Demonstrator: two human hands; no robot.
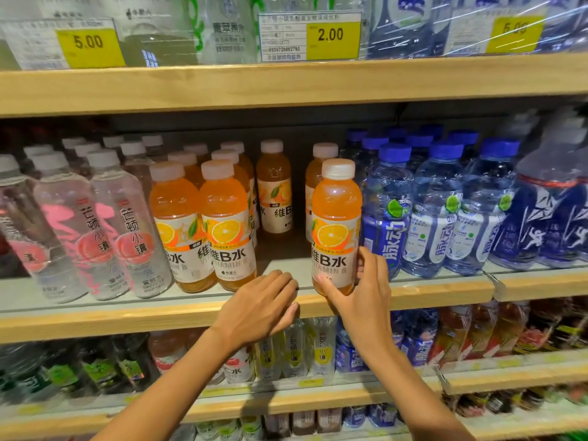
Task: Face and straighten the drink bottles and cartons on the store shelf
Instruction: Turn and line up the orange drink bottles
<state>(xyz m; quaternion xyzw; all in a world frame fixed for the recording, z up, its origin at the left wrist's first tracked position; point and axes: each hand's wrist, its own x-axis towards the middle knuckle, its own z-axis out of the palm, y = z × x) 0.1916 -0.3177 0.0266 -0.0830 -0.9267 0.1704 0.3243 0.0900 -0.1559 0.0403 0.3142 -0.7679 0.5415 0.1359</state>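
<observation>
Pinching the orange bottle low on its label, the right grip holds it upright at the front edge of the middle shelf. The left grip holds nothing, fingers resting on the shelf lip in the gap (two front orange bottles stand just left). Blue-capped water bottles crowd the held bottle's right side; pink-labelled clear bottles stand farther left.

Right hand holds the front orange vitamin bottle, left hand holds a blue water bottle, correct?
Not quite. In the head view the left hand rests on the shelf edge, holding no bottle. The right hand does hold the front orange vitamin bottle.
</observation>
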